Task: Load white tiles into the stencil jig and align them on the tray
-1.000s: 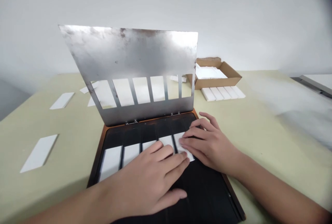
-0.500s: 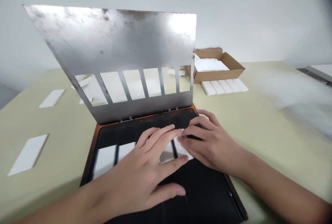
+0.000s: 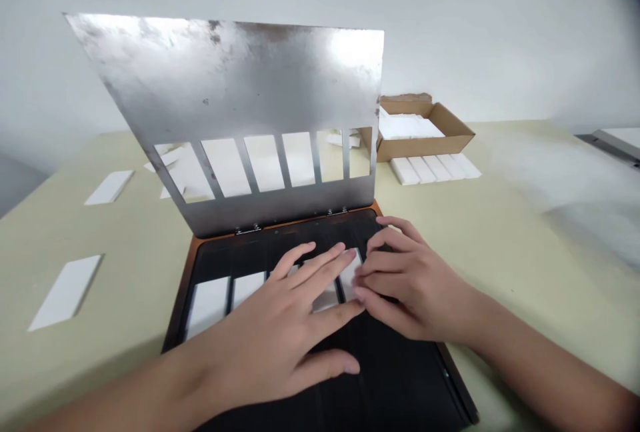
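A black-lined hinged frame (image 3: 405,379) lies before me, its metal plate (image 3: 250,85) with rectangular windows standing tilted up at the back. Several white rectangular pieces lie in a row on the black surface, among them one at the left (image 3: 209,302). My left hand (image 3: 295,312) is spread flat over the row, covering its middle, fingertips on the rightmost white piece (image 3: 351,273). At that piece's right edge my right hand (image 3: 410,279) has bent fingers, closed with thumb and fingertips against it. The contact is partly hidden.
A cardboard box (image 3: 425,147) with white pieces inside stands at the back right, a row of white pieces (image 3: 435,169) in front of it. Loose white pieces (image 3: 67,292) lie on the pale table (image 3: 540,252) at the left. More show through the plate's windows.
My right hand has shifted slightly right, uncovering more of the rightmost white piece. My left hand stays over the row, its fingers moved a little. The view has shifted slightly.
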A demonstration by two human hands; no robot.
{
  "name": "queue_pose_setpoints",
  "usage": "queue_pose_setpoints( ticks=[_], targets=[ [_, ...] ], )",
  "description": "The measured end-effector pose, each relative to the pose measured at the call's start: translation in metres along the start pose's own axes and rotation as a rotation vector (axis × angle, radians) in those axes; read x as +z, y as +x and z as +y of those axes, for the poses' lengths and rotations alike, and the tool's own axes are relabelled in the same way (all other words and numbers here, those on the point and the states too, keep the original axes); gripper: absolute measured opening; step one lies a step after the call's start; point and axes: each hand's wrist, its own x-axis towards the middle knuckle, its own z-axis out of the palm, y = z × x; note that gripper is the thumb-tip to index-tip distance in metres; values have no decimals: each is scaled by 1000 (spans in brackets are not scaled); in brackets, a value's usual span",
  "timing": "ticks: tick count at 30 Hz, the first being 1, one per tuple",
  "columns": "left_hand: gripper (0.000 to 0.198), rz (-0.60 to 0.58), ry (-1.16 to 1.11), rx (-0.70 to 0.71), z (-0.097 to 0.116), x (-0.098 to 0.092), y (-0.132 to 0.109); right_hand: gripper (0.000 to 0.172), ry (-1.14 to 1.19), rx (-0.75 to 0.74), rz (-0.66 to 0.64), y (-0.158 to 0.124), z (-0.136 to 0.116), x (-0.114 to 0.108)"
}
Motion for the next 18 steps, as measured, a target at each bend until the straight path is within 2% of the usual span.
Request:
queue_pose_setpoints(
  ticks=[2, 5, 7, 9, 12, 15, 18],
  targets=[
    [50, -10, 17, 17, 0, -1, 2, 32, 119, 31, 70, 0, 0, -5],
    [49, 12, 46, 59, 1, -3, 4, 32, 182, 93, 238, -2, 6, -10],
    [46, 36, 59, 89, 2, -3, 4, 32, 162, 130, 299, -2, 11, -10],
    [46, 57, 73, 112, 4, -2, 3, 28, 124, 128, 287, -2, 15, -6],
    [47, 64, 102, 119, 7, 3, 3, 22, 77, 62, 175, -1, 15, 2],
    [46, 13, 127, 129, 10, 1, 6, 28, 30, 30, 64, -2, 11, 6],
    [45, -12, 185, 101, 11, -11, 1, 34, -26, 28, 36, -1, 6, 6]
  ],
)
